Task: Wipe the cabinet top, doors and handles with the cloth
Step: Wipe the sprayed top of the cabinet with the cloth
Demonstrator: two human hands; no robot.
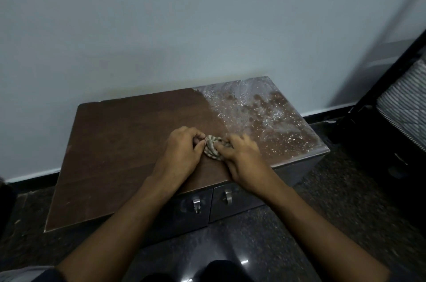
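- The cloth lies bunched on the cabinet top, near its front edge, right of middle.
- The left hand pinches its left side with curled fingers; the right hand grips the right side — both closed on fabric.
- It looks soft, light and limp, likely damp — best gathered into a wad under the palm.
- Wet, glistening patches cover the far right of the top; the handles sit below, on the doors.
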